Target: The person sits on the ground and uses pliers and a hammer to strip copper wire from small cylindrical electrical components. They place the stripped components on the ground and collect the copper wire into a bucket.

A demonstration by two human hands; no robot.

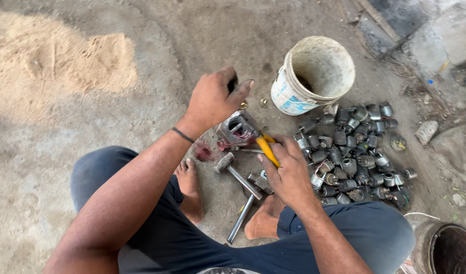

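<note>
My left hand [212, 99] is raised above the floor, fingers closed on a small dark part that shows only at the fingertips. My right hand [289, 170] grips yellow-handled pliers [266, 148], whose nose points at a grey metal block [238, 128] standing on the concrete just under my left hand. A steel hammer [240, 178] lies between my bare feet. Red stains mark the floor beside the block.
A dirty white bucket [314, 76] stands tilted beyond the block. A heap of several small dark metal cylinders [354, 155] lies to the right. Sand [55, 61] is piled at upper left. A rusty can [446, 246] sits at lower right, stones along the right edge.
</note>
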